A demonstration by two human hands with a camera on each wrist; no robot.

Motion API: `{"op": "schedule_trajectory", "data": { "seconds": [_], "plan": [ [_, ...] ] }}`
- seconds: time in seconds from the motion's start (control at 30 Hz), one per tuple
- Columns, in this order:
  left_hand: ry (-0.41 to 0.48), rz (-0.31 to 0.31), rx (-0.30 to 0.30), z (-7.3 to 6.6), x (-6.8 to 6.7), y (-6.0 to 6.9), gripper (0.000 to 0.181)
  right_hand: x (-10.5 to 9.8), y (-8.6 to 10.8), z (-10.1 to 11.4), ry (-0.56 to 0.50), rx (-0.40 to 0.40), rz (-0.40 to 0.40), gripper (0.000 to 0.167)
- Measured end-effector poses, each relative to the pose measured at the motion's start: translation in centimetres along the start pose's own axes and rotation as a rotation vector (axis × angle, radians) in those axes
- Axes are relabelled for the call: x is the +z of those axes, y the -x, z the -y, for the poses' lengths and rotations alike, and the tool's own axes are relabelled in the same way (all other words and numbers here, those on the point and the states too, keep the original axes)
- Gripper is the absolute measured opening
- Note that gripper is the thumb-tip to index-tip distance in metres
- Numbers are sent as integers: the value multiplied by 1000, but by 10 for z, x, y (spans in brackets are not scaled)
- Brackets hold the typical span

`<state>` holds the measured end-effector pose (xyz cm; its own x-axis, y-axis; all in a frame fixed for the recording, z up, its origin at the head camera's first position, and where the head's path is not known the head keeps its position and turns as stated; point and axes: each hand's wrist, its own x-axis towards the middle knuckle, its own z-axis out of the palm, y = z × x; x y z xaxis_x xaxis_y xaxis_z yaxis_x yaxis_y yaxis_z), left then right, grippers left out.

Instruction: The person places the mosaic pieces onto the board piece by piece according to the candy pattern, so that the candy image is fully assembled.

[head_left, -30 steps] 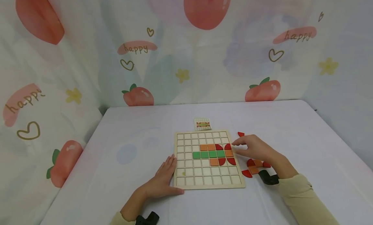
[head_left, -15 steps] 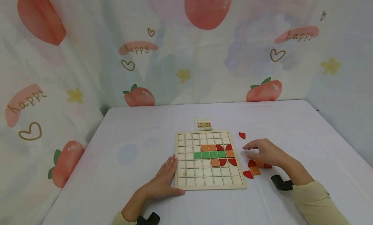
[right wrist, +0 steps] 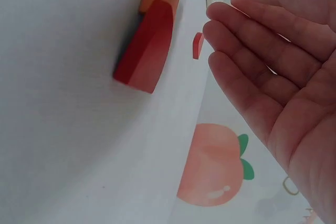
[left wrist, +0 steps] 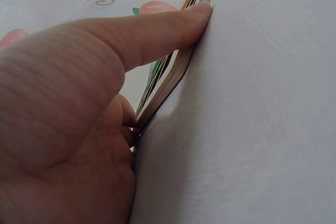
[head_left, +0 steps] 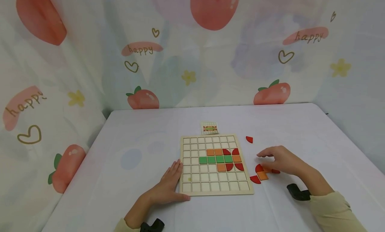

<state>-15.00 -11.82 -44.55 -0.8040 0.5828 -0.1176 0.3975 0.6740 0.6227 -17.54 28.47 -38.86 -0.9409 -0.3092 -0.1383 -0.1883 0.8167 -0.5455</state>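
Note:
A square wooden grid board (head_left: 204, 185) lies on the table, with green squares (head_left: 215, 159), orange squares (head_left: 214, 152) and red quarter-circle pieces (head_left: 239, 167) set in its cells. My left hand (head_left: 166, 185) rests at the board's near left corner, fingers along the left side and thumb at the front edge; in the left wrist view the thumb (left wrist: 152, 35) touches the rim. Right of the board, my right hand (head_left: 284, 160) hovers above a small pile of orange squares (head_left: 262, 175) and red quarter-circles (head_left: 255, 179). Nothing shows between its fingers in the right wrist view.
A small pattern card (head_left: 209, 128) lies just behind the board. One lone red quarter-circle (head_left: 249, 139) sits off the board's far right corner. White cloth covers the table (head_left: 144, 132), and a printed curtain (head_left: 210, 65) hangs behind and at the left.
My right hand has drawn back from the board's right edge, moving rightward to above the loose pieces. My left hand stays at the board's corner.

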Motion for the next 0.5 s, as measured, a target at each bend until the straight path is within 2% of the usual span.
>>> {"op": "schedule_trajectory", "data": {
  "seconds": [0.27,0.5],
  "plan": [
    [-3,-2,8,0,1,-1,109,1,6,-5,11,1,15,35],
    [4,2,-1,0,0,-1,109,0,11,-16,20,-60,27,36]
  ]
}}
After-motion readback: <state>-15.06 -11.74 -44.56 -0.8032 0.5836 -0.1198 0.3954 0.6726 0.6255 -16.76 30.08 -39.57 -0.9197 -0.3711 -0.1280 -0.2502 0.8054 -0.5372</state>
